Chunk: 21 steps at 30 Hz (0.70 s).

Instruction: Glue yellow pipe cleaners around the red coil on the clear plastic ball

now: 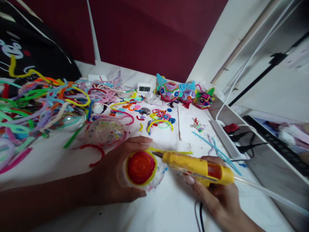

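A person's left hand (113, 180) grips a clear dome topped with a red spiral disc (141, 167) (rimmed in yellow), near the centre of a white table (169, 209). The right hand (217, 193) is closed around a yellow glue gun (195, 166), its nozzle touching the disc's right edge. Loose pipe cleaners (36, 103) pile at far left. Three colourful faces (187, 93) stand at the far edge, right of a small clock (144, 87).

Pipe cleaners (36, 100) lay heaped along the worktop's (169, 206) left edge. Digital clock (144, 87) stood at the far edge, three woven figures (187, 93) beside it. Power strip (225, 140) ran along the right edge.
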Available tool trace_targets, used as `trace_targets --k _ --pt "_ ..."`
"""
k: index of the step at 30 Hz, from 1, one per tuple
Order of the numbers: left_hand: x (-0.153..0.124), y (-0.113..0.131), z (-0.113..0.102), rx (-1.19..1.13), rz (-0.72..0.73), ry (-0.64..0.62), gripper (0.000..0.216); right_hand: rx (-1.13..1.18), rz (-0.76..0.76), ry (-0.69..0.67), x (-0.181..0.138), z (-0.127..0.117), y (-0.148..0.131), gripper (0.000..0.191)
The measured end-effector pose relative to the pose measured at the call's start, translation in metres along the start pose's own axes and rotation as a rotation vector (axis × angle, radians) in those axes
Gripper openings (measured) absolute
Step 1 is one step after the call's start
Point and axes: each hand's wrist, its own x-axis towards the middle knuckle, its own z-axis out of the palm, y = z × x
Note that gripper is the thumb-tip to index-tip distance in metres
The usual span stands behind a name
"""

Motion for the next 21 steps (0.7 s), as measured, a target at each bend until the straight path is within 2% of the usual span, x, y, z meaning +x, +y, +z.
trace_targets --k 7,12,15,21 --pt "-0.0028 0.0029 -0.002 0.012 -0.003 -0.045 0.09 -0.002 0.017 -0.028 -0.0025 0.002 -0.0016 0.015" --pt "-0.0039 0.002 0.0012 -0.012 -0.046 -0.04 0.093 0.044 -0.01 -0.004 -0.0007 0.0069 -0.0044 0.008" --pt "-0.004 -0.0001 0.0034 -0.027 -0.015 -0.017 0.092 0.039 -0.031 -0.016 0.0009 0.0074 -0.0037 0.006" --pt "-0.0039 -0.0013 0.0032 0.044 -0.068 -0.022 0.094 0.047 -0.027 -0.034 0.0004 0.0052 -0.0021 0.005"
